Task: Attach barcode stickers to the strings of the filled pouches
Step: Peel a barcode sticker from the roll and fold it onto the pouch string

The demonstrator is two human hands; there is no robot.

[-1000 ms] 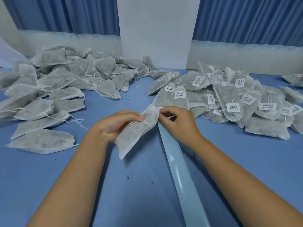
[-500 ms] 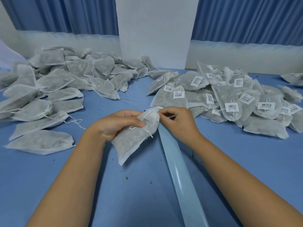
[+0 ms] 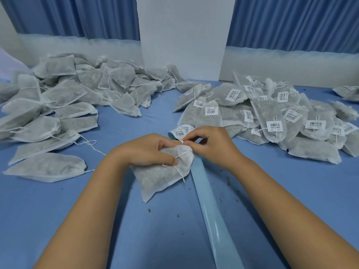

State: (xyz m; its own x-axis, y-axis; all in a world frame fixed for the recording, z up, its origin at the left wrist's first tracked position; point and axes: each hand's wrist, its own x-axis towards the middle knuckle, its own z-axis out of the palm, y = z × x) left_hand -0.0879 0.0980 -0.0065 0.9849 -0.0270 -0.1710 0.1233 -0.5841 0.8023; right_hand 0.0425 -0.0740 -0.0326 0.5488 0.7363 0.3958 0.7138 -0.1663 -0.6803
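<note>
Pinching the string (image 3: 182, 153) with our right grip (image 3: 211, 144), left grip (image 3: 143, 150) clutching the pouch (image 3: 157, 179), we risk a tug slipping it free.

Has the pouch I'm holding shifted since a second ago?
Yes. The pouch has come down toward the person, away from the labelled pile. The end of the sticker strip, hidden behind it before, now shows.

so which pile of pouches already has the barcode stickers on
The pile on the person's right: its pouches carry white barcode stickers. The left pile is plain pouches with no stickers showing.
</note>
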